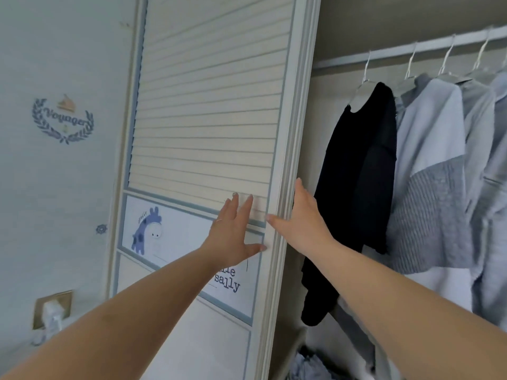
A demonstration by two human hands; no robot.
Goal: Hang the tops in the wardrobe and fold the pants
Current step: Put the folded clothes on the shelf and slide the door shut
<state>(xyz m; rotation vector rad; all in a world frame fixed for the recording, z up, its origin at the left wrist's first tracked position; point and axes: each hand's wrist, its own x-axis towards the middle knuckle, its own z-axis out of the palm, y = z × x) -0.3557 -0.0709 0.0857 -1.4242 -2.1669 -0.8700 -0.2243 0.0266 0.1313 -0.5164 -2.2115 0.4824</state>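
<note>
A cream slatted sliding wardrobe door (208,111) stands in front of me. My left hand (233,231) lies flat on its face with straight fingers. My right hand (299,218) is at the door's right edge, thumb on the front of the frame, fingers straight along the inner side. Inside the wardrobe, a black top (359,187) hangs from the rail (384,54) on a hanger. To its right hang a pale blue and grey shirt (430,160) and more light shirts (488,160).
A heap of bluish clothes (307,366) lies on the wardrobe floor. The wall (55,187) at the left has a "Voyager" print. A wall socket with a white plug (52,314) sits low at the left. A giraffe sticker (148,229) decorates the door.
</note>
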